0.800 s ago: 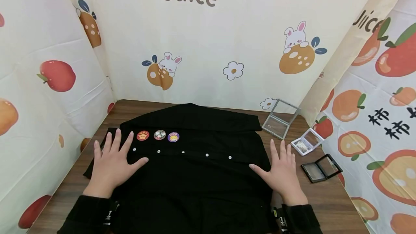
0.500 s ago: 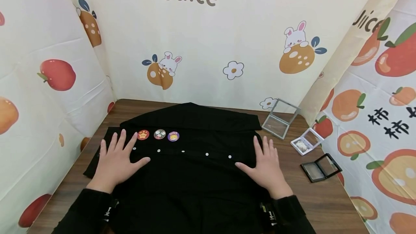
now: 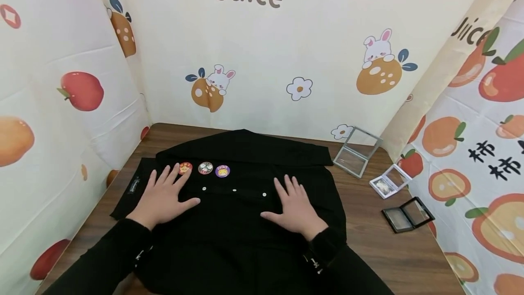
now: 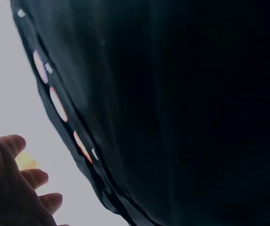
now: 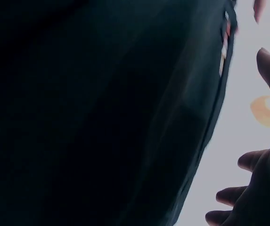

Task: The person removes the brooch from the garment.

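Note:
A black shirt (image 3: 245,222) with a row of small white buttons lies spread on the wooden table (image 3: 393,258). Three round badges (image 3: 205,168) are pinned near its left end. My left hand (image 3: 163,195) lies flat on the shirt with fingers spread, its fingertips beside the red badge (image 3: 185,167). My right hand (image 3: 294,206) presses flat on the middle of the shirt, just right of the buttons. Both wrist views are filled by dark cloth (image 4: 182,113), with fingers (image 4: 17,179) at the edge, and the same cloth (image 5: 102,113) in the right one.
Right of the shirt lie a clear open case (image 3: 357,151), a small white open box (image 3: 390,181) and a black open case (image 3: 407,214). Fruit-printed cloth walls (image 3: 49,104) close in the table on the left, back and right.
My right hand slid left from the shirt's right edge to its middle. The left hand moved right and forward toward the badges.

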Demonstrator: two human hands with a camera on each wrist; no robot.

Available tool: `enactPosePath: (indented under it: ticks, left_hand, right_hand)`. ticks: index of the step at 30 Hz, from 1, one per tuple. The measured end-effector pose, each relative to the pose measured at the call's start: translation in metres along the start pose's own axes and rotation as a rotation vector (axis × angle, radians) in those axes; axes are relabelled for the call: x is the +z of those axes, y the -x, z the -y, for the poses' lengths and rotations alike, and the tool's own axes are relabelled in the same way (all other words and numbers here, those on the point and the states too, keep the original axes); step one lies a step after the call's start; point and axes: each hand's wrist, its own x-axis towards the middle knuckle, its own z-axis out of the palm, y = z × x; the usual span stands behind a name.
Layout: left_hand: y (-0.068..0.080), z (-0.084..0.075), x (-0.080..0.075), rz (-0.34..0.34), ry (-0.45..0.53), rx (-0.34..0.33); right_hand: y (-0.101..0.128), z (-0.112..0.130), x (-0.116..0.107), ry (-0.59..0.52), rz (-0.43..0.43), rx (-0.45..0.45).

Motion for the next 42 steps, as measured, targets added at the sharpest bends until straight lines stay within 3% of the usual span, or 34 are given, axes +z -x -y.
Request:
enactPosePath:
  ticks: [5,11,20,29,37,42]
  left_hand:
    - [-0.016,-0.007,0.001,0.05,-0.042,0.06]
    - [-0.046,-0.017,-0.002,0.093,-0.041,0.094]
    - [-0.086,-0.012,0.013,0.102,0.009,0.08]
    - [-0.096,-0.007,0.032,0.149,0.034,0.024]
    - [-0.101,-0.01,0.029,0.213,0.062,0.061]
    - [-0.103,-0.01,0.025,0.214,0.073,0.062]
  right_hand:
    - [-0.021,0.019,0.003,0.019,0.076,-0.06]
    - [-0.057,0.035,0.006,0.082,0.137,-0.095]
    - [-0.109,0.055,0.013,0.129,0.142,-0.14]
    - [-0.127,0.071,0.031,0.142,0.121,-0.15]
    - [-0.143,0.074,0.042,0.213,0.119,-0.223]
    - [-0.153,0.081,0.04,0.263,0.085,-0.236]
